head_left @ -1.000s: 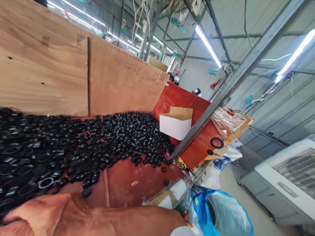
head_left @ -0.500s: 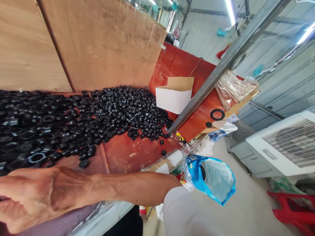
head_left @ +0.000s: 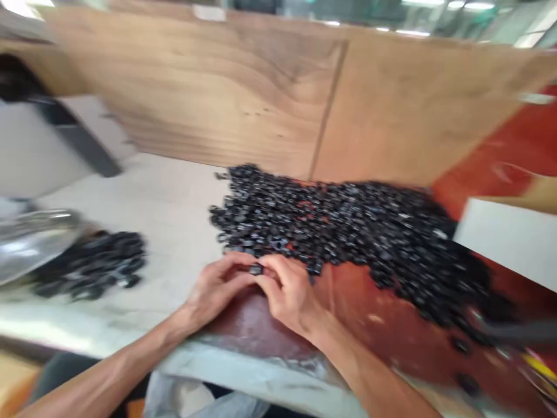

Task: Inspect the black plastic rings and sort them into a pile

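The picture is smeared by motion. My left hand [head_left: 217, 287] and my right hand [head_left: 287, 290] meet at the near edge of a big heap of small black ring-shaped parts [head_left: 348, 226] on the table. Their fingertips pinch together round one small black part [head_left: 256, 269]. The fingers of both hands are curled. Both forearms come in from the bottom of the view.
A tall plywood board [head_left: 278, 93] stands behind the heap. A second, smaller pile of black parts [head_left: 93, 264] lies at the left beside a shiny metal object [head_left: 30, 244]. A white box [head_left: 509, 238] sits at the right on the red table top [head_left: 391, 325].
The view has swung from the right end of the table to the left. Both hands have come together at the heap's near edge, pinching a black part.
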A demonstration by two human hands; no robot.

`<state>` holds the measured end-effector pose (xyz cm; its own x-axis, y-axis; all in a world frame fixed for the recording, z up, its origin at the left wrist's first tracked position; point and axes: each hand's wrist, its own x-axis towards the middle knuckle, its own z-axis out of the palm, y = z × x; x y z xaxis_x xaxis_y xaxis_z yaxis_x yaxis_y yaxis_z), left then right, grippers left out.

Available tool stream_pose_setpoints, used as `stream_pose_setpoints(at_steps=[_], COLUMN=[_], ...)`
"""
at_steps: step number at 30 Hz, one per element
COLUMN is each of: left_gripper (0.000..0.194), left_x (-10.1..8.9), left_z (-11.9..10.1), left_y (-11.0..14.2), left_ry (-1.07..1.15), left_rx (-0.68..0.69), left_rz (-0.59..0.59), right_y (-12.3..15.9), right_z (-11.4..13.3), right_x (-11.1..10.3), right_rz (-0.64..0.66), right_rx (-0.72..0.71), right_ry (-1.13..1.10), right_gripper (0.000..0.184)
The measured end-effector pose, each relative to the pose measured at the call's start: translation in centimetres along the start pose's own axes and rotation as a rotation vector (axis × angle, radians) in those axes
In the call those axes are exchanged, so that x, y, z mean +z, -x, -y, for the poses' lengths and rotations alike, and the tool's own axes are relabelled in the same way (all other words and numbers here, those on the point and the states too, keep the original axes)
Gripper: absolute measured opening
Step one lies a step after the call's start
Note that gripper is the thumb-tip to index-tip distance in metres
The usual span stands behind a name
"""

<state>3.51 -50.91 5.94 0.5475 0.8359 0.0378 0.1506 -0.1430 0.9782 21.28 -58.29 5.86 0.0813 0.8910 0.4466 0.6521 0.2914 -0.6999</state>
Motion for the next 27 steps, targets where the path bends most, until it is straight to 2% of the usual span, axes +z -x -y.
stream_pose_setpoints(at_steps=[2, 5, 8, 11, 13, 16, 20, 25, 27], left_gripper=[0.023, 0.024, 0.024, 0.024, 0.023, 0.024, 0.025, 0.025, 0.027], left_x=[-0.6, -0.4, -0.2, -0.6, -0.9, -1.1, -1.0, -1.1, -1.1], left_z=[1.0, 1.9, 1.8, 1.5, 1.4, 1.3, 1.5, 1.2, 1.0], left_y=[-0.5, -0.7, -0.4, -0.2, -0.2, -0.3, -0.4, -0.4, -0.4], left_ry=[0.125, 0.273, 0.379, 0.336, 0.284, 0.304, 0.368, 0.224, 0.291], left_rx=[0.006, 0.06, 0.057, 0.049, 0.045, 0.032, 0.01, 0.067, 0.038], left_rz=[0.014, 0.075, 0.097, 0.099, 0.102, 0.085, 0.125, 0.115, 0.101], right_y=[-0.6, -0.7, -0.4, -0.5, -0.6, -0.7, -0.6, -0.3, -0.3], right_z=[-0.7, -0.8, -0.2, 0.2, 0.3, 0.3, 0.0, -0.6, -0.6], right_x=[0.4, 0.9, 0.7, 0.2, -0.1, -0.1, 0.5, 0.9, 0.8], right_rz=[0.027, 0.063, 0.067, 0.109, 0.128, 0.098, 0.094, 0.062, 0.063], right_rx=[0.0, 0.054, 0.058, 0.03, 0.027, 0.01, -0.029, 0.02, 0.015], right_ry=[-0.009, 0.016, -0.026, -0.008, 0.048, 0.038, 0.008, 0.077, 0.055], right_gripper=[0.018, 0.035, 0.027, 0.025, 0.031, 0.02, 0.021, 0.031, 0.023])
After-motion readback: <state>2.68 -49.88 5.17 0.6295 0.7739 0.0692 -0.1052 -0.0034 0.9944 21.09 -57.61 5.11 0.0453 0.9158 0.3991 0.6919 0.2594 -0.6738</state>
